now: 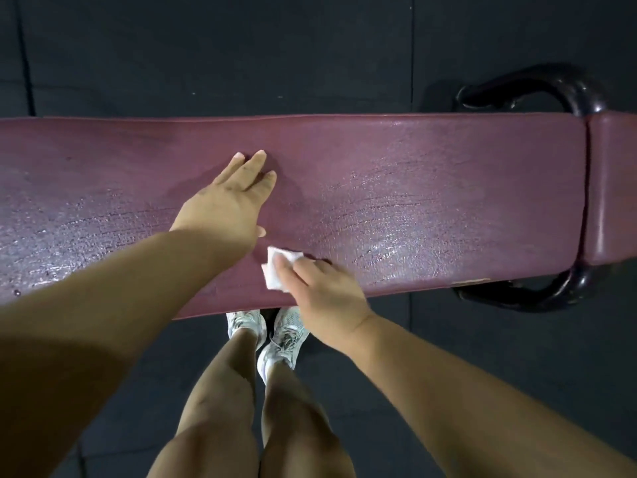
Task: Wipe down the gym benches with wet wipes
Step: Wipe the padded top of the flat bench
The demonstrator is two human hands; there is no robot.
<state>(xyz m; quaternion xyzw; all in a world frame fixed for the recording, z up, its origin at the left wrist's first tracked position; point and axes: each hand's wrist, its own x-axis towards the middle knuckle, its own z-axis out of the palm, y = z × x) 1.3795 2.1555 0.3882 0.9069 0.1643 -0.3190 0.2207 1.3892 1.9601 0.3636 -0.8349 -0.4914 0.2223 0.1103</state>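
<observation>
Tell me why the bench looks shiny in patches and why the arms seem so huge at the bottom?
In the head view, overhead light glints off the bench pad, strongest right of the wipe and at far left, perhaps wet; the middle by the left hand stays matte. The wide-angle lens swells the forearms near the frame edges. The right hand looks slightly soft.

Single head view, looking steeply down, close over bench (413,188) and floor (206,46).
</observation>
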